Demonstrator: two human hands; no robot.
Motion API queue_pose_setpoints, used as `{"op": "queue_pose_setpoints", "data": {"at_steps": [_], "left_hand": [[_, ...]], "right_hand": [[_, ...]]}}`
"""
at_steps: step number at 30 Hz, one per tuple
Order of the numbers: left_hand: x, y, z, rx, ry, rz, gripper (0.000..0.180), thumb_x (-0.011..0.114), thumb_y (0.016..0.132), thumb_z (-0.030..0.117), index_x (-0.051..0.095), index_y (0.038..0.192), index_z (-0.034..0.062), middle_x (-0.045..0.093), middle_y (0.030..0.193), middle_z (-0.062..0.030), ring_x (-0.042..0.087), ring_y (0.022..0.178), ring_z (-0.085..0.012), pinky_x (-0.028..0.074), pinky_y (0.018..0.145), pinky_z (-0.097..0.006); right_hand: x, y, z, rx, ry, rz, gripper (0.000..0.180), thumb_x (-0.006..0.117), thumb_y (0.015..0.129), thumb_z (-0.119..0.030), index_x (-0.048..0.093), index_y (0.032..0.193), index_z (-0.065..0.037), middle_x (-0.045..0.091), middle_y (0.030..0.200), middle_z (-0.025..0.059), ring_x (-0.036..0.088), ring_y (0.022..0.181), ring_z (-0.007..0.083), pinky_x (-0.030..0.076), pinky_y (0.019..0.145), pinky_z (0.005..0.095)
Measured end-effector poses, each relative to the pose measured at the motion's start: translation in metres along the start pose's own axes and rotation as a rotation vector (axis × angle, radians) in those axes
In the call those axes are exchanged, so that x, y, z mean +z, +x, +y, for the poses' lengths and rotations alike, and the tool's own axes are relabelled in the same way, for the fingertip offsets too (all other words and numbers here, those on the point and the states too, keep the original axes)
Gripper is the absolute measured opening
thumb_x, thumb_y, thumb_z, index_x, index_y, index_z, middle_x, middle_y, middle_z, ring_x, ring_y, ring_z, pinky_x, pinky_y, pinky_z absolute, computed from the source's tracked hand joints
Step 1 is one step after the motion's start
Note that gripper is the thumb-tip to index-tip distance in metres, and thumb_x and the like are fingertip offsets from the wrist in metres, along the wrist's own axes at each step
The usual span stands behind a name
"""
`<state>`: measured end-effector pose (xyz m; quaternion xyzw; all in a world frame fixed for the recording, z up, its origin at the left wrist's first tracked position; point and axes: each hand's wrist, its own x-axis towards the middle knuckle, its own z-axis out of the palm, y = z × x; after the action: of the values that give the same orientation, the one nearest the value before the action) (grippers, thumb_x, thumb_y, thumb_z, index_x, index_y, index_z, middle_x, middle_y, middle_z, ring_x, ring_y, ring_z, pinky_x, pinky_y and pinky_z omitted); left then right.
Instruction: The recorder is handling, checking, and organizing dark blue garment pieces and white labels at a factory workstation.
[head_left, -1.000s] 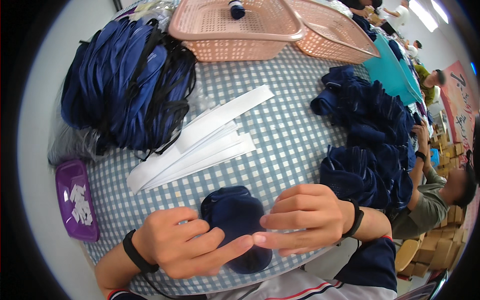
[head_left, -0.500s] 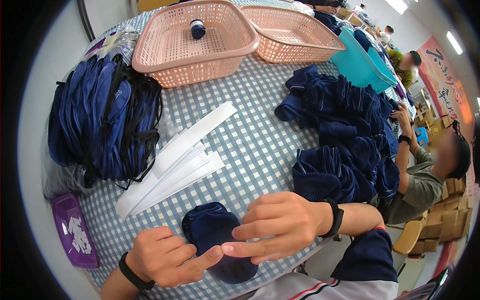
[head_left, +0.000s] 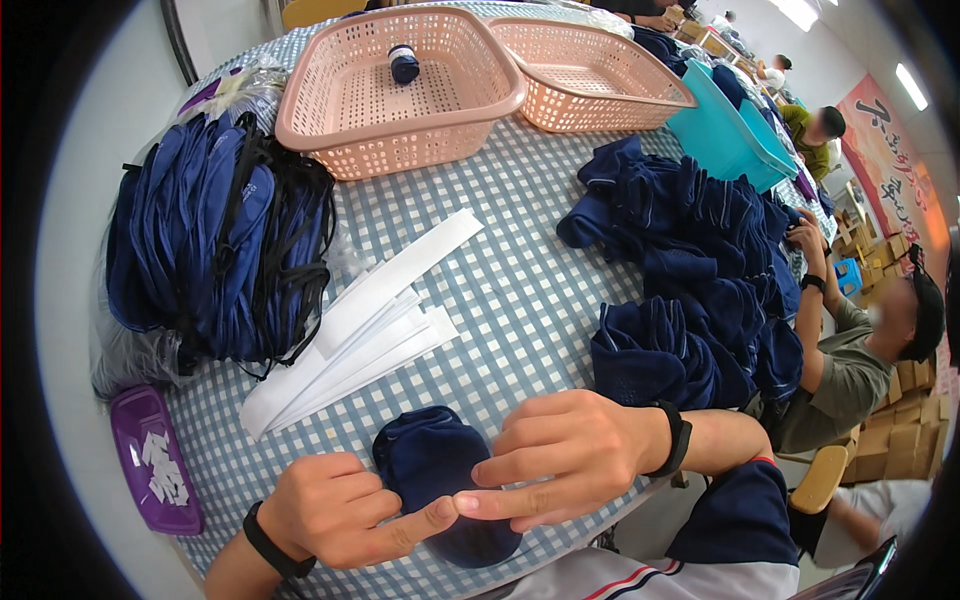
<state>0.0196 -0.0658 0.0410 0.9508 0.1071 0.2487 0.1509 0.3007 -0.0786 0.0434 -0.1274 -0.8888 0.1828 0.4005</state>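
My left hand [head_left: 345, 512] and my right hand [head_left: 570, 458] meet over the near edge of the table, the tips of their index fingers touching. On both, the other fingers are curled in, and nothing shows between them. Below the hands lies a folded navy cloth piece [head_left: 435, 455], rounded in outline and partly hidden by the fingers. Just beyond it, long white strips [head_left: 370, 345] are fanned out on the checked tablecloth [head_left: 520, 320].
Bundled blue pieces with black straps [head_left: 210, 240] lie left, above a purple tray [head_left: 145, 500] of small white slips. Navy fabric [head_left: 690, 270] is heaped right. Two pink baskets [head_left: 400, 125] and a turquoise bin [head_left: 730, 130] stand behind. A co-worker [head_left: 860, 330] sits at right.
My hands keep the same pose, fingertips together. The whole view has shifted slightly. At the lower right, another person's arm and white clothing have come into view.
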Motion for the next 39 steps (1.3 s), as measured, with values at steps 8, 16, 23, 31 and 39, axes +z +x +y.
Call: {"op": "queue_pose_setpoints", "data": {"at_steps": [8, 16, 23, 31, 39], "left_hand": [[0.008, 0.004, -0.002, 0.005, 0.022, 0.083, 0.044, 0.068, 0.073, 0.011, 0.072, 0.116, 0.0171, 0.03, 0.049, 0.0055, 0.036, 0.041, -0.007, 0.028, 0.041, -0.022], [0.006, 0.006, -0.003, -0.032, 0.028, 0.043, 0.053, 0.068, 0.069, 0.009, 0.07, 0.122, 0.0162, 0.031, 0.05, 0.0046, 0.037, 0.042, -0.0085, 0.03, 0.041, -0.023], [0.009, 0.007, -0.009, -0.044, -0.084, 0.065, 0.065, 0.07, 0.066, 0.009, 0.064, 0.13, 0.0149, 0.036, 0.052, 0.0044, 0.041, 0.043, -0.0099, 0.034, 0.042, -0.025], [0.009, 0.002, -0.011, -0.112, -0.221, 0.04, 0.068, 0.071, 0.066, 0.006, 0.06, 0.132, 0.0125, 0.045, 0.053, 0.003, 0.043, 0.042, -0.0128, 0.034, 0.041, -0.026], [0.006, 0.004, -0.008, -0.104, -0.066, 0.012, 0.06, 0.071, 0.062, 0.009, 0.065, 0.122, 0.0037, 0.042, 0.052, 0.0037, 0.04, 0.042, -0.0119, 0.034, 0.042, -0.026]], "right_hand": [[-0.001, 0.0, 0.001, 0.017, 0.028, -0.013, 0.041, 0.073, 0.083, -0.02, 0.067, 0.119, 0.0, 0.066, 0.09, 0.0094, 0.061, 0.07, 0.0199, 0.05, 0.059, 0.0298], [-0.001, -0.003, 0.002, 0.068, 0.038, -0.048, 0.056, 0.074, 0.081, -0.021, 0.058, 0.132, -0.003, 0.063, 0.089, 0.0058, 0.058, 0.071, 0.0187, 0.048, 0.061, 0.0306], [-0.002, -0.002, 0.003, 0.131, 0.039, -0.102, 0.057, 0.072, 0.083, -0.023, 0.057, 0.136, -0.007, 0.065, 0.085, 0.004, 0.06, 0.066, 0.0176, 0.049, 0.059, 0.028], [0.001, 0.0, 0.003, 0.224, 0.139, -0.165, 0.065, 0.073, 0.084, -0.025, 0.05, 0.141, -0.007, 0.064, 0.08, 0.0063, 0.059, 0.062, 0.0193, 0.047, 0.054, 0.0301], [-0.002, 0.001, 0.0, 0.24, -0.034, -0.282, 0.067, 0.077, 0.077, -0.024, 0.054, 0.136, -0.004, 0.058, 0.069, 0.0002, 0.054, 0.056, 0.0141, 0.043, 0.051, 0.0271]]}}
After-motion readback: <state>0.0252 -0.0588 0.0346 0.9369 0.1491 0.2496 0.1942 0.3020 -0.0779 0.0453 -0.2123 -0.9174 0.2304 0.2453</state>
